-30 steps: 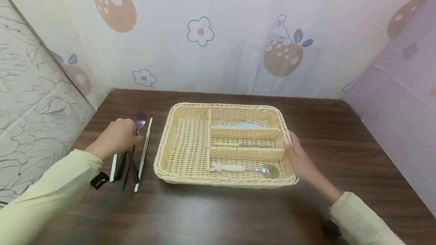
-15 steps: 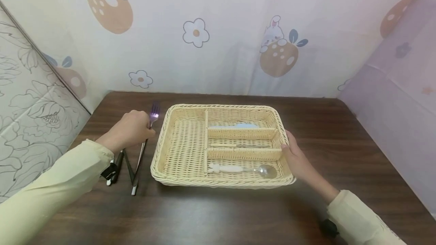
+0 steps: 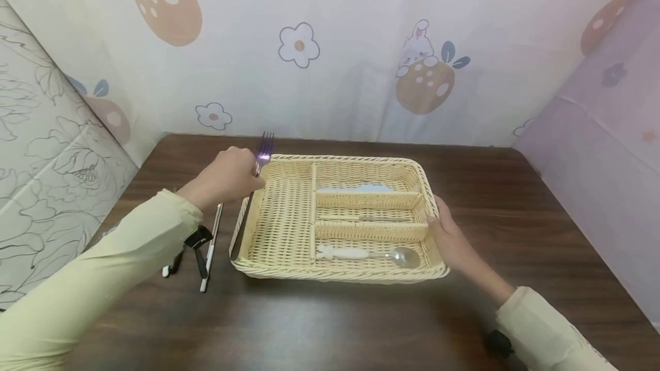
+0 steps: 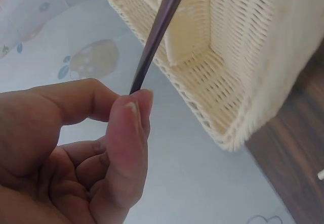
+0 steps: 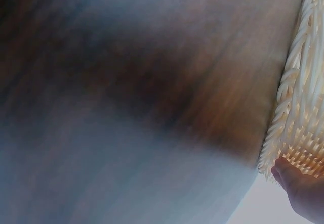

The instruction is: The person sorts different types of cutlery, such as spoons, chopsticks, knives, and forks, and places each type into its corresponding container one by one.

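My left hand (image 3: 227, 179) pinches a purple fork (image 3: 265, 152) between thumb and fingers, over the left rim of a woven basket (image 3: 283, 216). The fork's tines point toward the back wall, and its dark handle runs down along the rim. Seen from the left wrist, the handle (image 4: 159, 34) rises from the fingertips. My right hand (image 3: 450, 243) grips the basket's right end, thumb at the rim. Inside the basket, a spoon (image 3: 404, 257) with a white handle lies in the front compartment, thin sticks (image 3: 381, 220) in the middle one, and a pale blue piece (image 3: 373, 188) in the back one.
Left of the basket, a long thin stick (image 3: 211, 251) with a white end lies on the brown table (image 3: 335, 325). A dark handle (image 3: 201, 262) and a white-ended utensil (image 3: 165, 271) show beside it, partly hidden by my left arm. A patterned curtain (image 3: 335, 102) hangs behind.
My left hand has lifted the fork from the utensils at the left and carried it right to the basket's left rim. The right hand keeps its grip on the basket.
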### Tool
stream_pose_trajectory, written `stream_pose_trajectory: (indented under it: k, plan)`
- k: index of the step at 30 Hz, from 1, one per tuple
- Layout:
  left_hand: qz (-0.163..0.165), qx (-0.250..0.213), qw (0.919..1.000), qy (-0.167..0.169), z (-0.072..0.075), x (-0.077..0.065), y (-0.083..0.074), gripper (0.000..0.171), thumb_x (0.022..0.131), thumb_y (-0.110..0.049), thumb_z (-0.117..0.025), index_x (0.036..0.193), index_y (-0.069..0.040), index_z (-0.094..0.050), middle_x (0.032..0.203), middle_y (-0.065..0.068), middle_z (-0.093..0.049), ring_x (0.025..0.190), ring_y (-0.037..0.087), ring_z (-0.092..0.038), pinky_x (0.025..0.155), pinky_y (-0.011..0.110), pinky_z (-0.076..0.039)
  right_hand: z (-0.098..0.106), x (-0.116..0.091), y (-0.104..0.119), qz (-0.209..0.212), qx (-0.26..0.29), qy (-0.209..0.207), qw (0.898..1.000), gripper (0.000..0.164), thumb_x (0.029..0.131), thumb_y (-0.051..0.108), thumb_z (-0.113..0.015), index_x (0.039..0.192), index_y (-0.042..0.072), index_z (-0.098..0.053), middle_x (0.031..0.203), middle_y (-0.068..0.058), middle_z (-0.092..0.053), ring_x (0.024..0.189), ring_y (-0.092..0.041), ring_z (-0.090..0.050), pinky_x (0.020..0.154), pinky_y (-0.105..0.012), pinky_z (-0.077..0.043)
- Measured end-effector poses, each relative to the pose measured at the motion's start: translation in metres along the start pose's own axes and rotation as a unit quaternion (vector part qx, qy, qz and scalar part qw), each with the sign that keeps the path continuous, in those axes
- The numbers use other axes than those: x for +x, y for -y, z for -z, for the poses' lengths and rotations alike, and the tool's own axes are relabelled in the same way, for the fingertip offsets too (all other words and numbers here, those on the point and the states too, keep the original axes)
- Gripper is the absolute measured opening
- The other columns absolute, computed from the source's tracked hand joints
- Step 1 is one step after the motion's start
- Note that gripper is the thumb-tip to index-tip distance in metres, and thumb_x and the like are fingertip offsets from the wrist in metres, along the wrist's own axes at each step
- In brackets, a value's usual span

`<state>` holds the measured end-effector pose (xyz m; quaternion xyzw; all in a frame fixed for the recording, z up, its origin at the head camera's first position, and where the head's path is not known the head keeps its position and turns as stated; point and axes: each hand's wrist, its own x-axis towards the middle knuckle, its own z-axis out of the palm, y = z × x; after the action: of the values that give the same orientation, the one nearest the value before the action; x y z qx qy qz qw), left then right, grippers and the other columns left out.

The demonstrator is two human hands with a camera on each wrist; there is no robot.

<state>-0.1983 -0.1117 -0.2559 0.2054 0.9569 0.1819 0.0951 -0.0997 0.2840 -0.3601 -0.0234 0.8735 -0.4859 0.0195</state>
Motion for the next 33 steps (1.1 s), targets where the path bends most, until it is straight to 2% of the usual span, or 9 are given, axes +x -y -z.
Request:
stream_pose_trajectory:
  k: [7, 13, 16, 19, 23, 24, 28, 31, 33]
  plan:
    - [-0.005, -0.022, 0.9994, 0.027, -0.011, 0.015, -0.009, 0.044, 0.083, -0.003, -0.054, 0.045, -0.014, -0.037, 0.040, -0.002, -0.043, 0.036, 0.010, -0.041, 0.042, 0.022, -0.035, 0.000, -0.001, 0.001, -0.001, 0.003, 0.000, 1.000, 0.053, 0.104, 0.012, -0.022, 0.151, 0.006, 0.000, 0.136, -0.039, -0.031, 0.097, -0.043, -0.058, 0.087, -0.057, -0.045]
    - [0.002, -0.026, 0.9986, 0.046, -0.028, 0.024, -0.012, 0.044, 0.084, -0.004, -0.056, 0.046, -0.014, -0.037, 0.039, -0.005, -0.037, 0.035, 0.008, -0.035, 0.041, 0.021, -0.034, 0.000, -0.002, 0.002, -0.008, 0.001, -0.003, 1.000, 0.052, 0.104, 0.014, -0.023, 0.152, 0.008, -0.002, 0.132, -0.039, -0.035, 0.093, -0.040, -0.061, 0.083, -0.054, -0.049]
    - [0.001, -0.019, 0.9982, 0.057, -0.037, 0.028, -0.013, 0.037, 0.085, -0.005, -0.058, 0.050, -0.010, -0.046, 0.040, -0.005, -0.037, 0.035, 0.006, -0.032, 0.038, 0.019, -0.030, 0.000, -0.002, 0.001, -0.004, 0.003, -0.002, 1.000, 0.052, 0.104, 0.015, -0.022, 0.151, 0.007, -0.001, 0.134, -0.039, -0.033, 0.097, -0.041, -0.059, 0.086, -0.056, -0.046]
    - [-0.008, -0.018, 0.9978, 0.064, -0.045, 0.031, -0.012, 0.022, 0.084, -0.002, -0.058, 0.062, 0.000, -0.061, 0.040, -0.006, -0.036, 0.035, 0.005, -0.029, 0.036, 0.017, -0.028, 0.000, -0.002, 0.002, 0.000, 0.004, -0.003, 1.000, 0.052, 0.104, 0.015, -0.022, 0.151, 0.007, -0.001, 0.135, -0.039, -0.033, 0.098, -0.041, -0.059, 0.088, -0.056, -0.045]
    - [-0.036, 0.002, 0.9972, 0.066, -0.052, 0.035, -0.011, 0.014, 0.080, 0.003, -0.057, 0.081, 0.008, -0.069, 0.040, -0.006, -0.035, 0.034, 0.005, -0.026, 0.036, 0.017, -0.027, 0.000, -0.002, 0.001, 0.002, 0.006, -0.004, 1.000, 0.052, 0.104, 0.014, -0.022, 0.151, 0.007, -0.001, 0.135, -0.039, -0.032, 0.096, -0.042, -0.059, 0.088, -0.057, -0.045]
    - [-0.043, 0.015, 0.9966, 0.068, -0.053, 0.036, -0.012, 0.015, 0.080, 0.003, -0.056, 0.083, 0.009, -0.070, 0.040, -0.006, -0.033, 0.035, 0.004, -0.025, 0.036, 0.017, -0.027, 0.000, -0.002, 0.002, 0.002, 0.005, -0.004, 1.000, 0.052, 0.104, 0.014, -0.022, 0.151, 0.006, -0.001, 0.136, -0.038, -0.031, 0.099, -0.043, -0.058, 0.090, -0.058, -0.043]
    - [-0.063, 0.053, 0.9924, 0.091, -0.057, 0.040, -0.013, 0.041, 0.080, 0.003, -0.056, 0.121, 0.006, -0.060, 0.040, -0.005, -0.040, 0.034, 0.004, -0.026, 0.036, 0.017, -0.030, 0.000, -0.003, 0.001, 0.003, 0.006, -0.003, 1.000, 0.052, 0.104, 0.014, -0.022, 0.151, 0.006, 0.000, 0.140, -0.038, -0.028, 0.110, -0.046, -0.051, 0.097, -0.060, -0.035]
    - [-0.051, 0.056, 0.9898, 0.120, -0.058, 0.042, -0.015, 0.047, 0.083, 0.003, -0.054, 0.129, 0.005, -0.054, 0.044, -0.001, -0.051, 0.034, 0.005, -0.031, 0.038, 0.018, -0.033, -0.001, -0.003, 0.000, 0.002, 0.008, -0.003, 1.000, 0.052, 0.104, 0.014, -0.022, 0.151, 0.006, -0.001, 0.139, -0.038, -0.029, 0.109, -0.046, -0.052, 0.096, -0.060, -0.036]
    - [-0.043, 0.067, 0.9885, 0.129, -0.060, 0.044, -0.015, 0.037, 0.084, 0.002, -0.055, 0.120, 0.005, -0.061, 0.050, 0.002, -0.057, 0.034, 0.006, -0.037, 0.041, 0.018, -0.037, -0.001, -0.003, 0.000, 0.001, 0.007, -0.005, 1.000, 0.052, 0.104, 0.015, -0.022, 0.151, 0.006, -0.001, 0.139, -0.038, -0.030, 0.108, -0.046, -0.053, 0.095, -0.060, -0.037]
